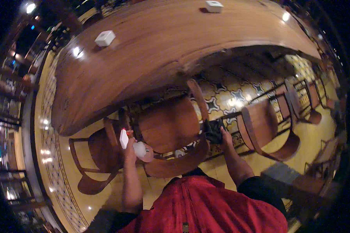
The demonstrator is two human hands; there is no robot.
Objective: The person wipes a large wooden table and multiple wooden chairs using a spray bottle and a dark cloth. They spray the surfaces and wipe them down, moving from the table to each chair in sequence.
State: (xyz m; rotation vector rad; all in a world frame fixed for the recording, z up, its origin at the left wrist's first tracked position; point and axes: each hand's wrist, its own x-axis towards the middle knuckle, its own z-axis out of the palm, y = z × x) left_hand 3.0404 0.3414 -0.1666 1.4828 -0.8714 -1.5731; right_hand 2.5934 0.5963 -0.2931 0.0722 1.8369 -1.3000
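My left hand is closed around a spray bottle with a white and red trigger head and a pale, translucent body. In my right hand is a dark cloth, bunched up and hanging beside the chair's backrest. Between my hands stands a brown wooden armchair, its seat facing the table. Beyond it stretches a long wooden table with a wavy natural edge. Both hands are on the near side of the table, apart from its top.
Two white boxes, one at the left and one at the far side, sit on the tabletop. More wooden chairs stand to the left and right. The floor is patterned tile below the table.
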